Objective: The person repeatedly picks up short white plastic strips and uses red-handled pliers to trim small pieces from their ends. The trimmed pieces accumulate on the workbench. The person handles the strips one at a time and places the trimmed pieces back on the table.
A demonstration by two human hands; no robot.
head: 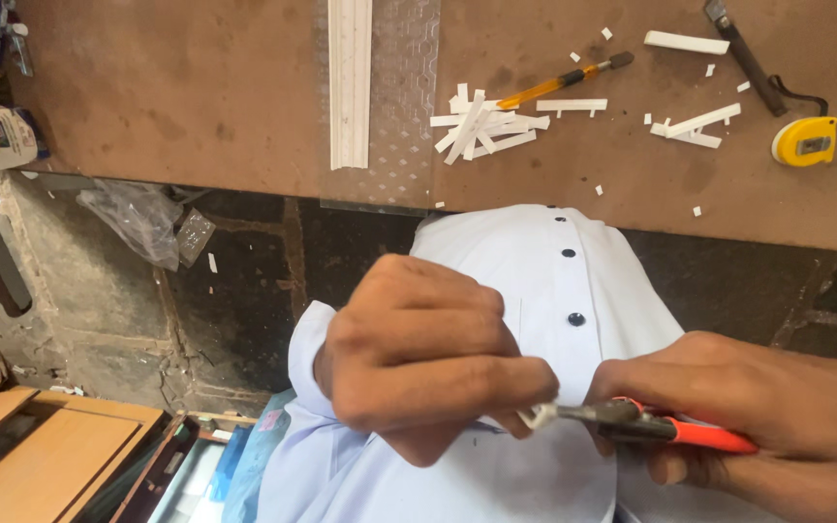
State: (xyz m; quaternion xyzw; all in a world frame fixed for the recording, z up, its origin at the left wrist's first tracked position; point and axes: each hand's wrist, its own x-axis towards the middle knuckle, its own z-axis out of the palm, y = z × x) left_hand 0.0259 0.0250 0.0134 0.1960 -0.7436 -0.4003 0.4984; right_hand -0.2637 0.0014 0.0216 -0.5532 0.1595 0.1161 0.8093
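Held over the lap of a pale blue buttoned shirt (544, 291), the left hand (428, 358) is curled tight around a small white plastic piece (539, 416), most of it hidden behind the fingers. The right hand (758, 426), cut off at the frame's edge, is closed on an orange-handled utility knife (666, 426) whose metal tip touches that piece; the blade itself is hard to make out. On the brown wooden bench (196, 87) lie a heap of white plastic strips (486, 126), a yellow tape measure (805, 141) and an amber-handled screwdriver (564, 82).
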